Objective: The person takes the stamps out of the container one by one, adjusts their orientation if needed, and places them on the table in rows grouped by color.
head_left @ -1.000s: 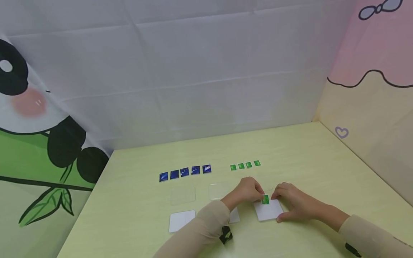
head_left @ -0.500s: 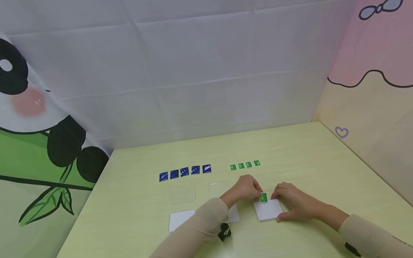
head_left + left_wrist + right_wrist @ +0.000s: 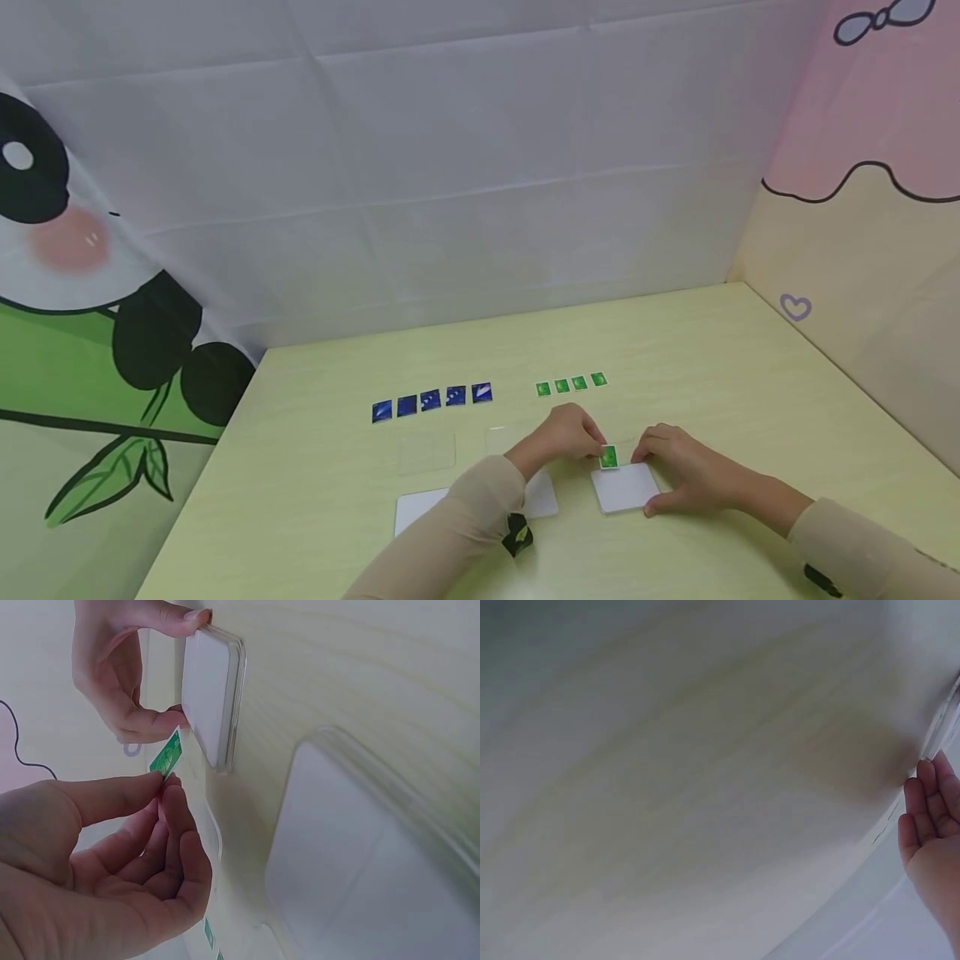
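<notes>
My left hand [image 3: 566, 432] pinches a small green card [image 3: 609, 457] with a white border between thumb and fingertips. The card is tilted, just above the far edge of a flat white box [image 3: 626, 490]. Seen from the left wrist, this box has a clear plastic rim and rounded corners. My right hand [image 3: 690, 471] grips the box from the right, thumb at the near corner and fingers at the far one. In the right wrist view, that hand [image 3: 937, 840] shows only at the right edge, and the box is mostly out of frame.
Several blue cards [image 3: 430, 400] form a row at the back, with several green cards [image 3: 562, 386] to their right. Clear lids, one at left [image 3: 426, 452], lie before them. Two more white boxes, left [image 3: 420, 507] and middle [image 3: 542, 497], are partly behind my left arm.
My left hand has drawn the green card slightly away and to the left, from over the white box to its far edge. My right hand stays on the box.
</notes>
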Motion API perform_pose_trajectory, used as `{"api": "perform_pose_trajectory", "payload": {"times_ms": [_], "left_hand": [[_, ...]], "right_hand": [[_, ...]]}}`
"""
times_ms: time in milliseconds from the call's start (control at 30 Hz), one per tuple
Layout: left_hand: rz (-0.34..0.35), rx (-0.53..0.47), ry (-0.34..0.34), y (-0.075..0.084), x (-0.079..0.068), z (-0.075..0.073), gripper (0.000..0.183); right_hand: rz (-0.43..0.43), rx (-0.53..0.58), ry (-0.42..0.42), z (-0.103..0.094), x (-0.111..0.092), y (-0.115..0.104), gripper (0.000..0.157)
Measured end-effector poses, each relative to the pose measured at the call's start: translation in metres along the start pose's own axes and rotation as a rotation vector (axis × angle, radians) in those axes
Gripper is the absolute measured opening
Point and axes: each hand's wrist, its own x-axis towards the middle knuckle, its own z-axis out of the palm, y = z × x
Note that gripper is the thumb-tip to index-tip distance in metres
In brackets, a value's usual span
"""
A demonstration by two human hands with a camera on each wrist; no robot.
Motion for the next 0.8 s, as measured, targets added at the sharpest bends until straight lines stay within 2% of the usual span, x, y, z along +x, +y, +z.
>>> {"api": "perform_pose_trajectory", "payload": {"times_ms": [300,800], "left_hand": [[0.01,0.015,-0.027,-0.002,-0.001,-0.009,0.006],[-0.016,0.037,-0.104,-0.006,-0.003,-0.021,0.006]], "right_hand": [[-0.011,-0.002,0.017,-0.001,-0.001,0.0,0.052],[-0.002,0.007,0.01,0.001,0.0,0.0,0.051]]}}
